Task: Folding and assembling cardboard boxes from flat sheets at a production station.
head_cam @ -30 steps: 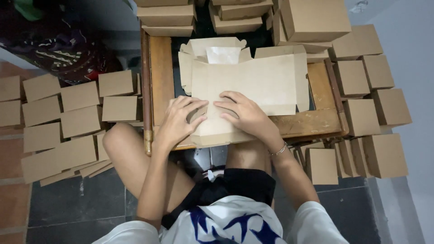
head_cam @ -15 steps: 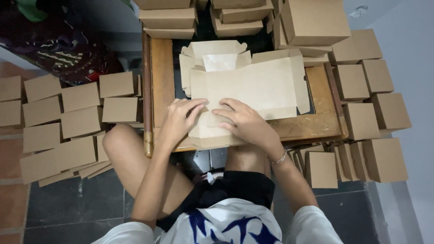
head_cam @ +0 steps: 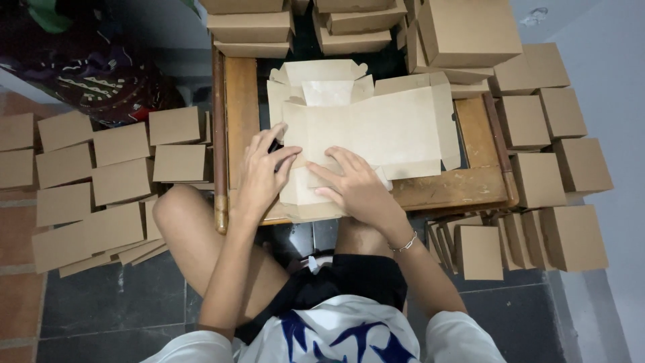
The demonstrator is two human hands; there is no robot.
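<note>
Left hand [head_cam: 262, 176] and right hand [head_cam: 356, 188] both flat, fingers spread, gripping nothing, pressing the unfolded cardboard box blank [head_cam: 376, 128] onto the worktop [head_cam: 470, 188].

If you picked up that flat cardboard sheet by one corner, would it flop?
Probably a little. The flat cardboard sheet looks thin and creased, so its flaps would likely droop at the folds. It seems light: both the left hand and right hand press it onto the wooden table.

A home floor turned into a box-folding spot: a low wooden table [head_cam: 474, 185] stands on dark and terracotta tiles [head_cam: 101, 306], with folded brown cardboard boxes [head_cam: 557, 181] stacked right, behind, and left of it.
</note>
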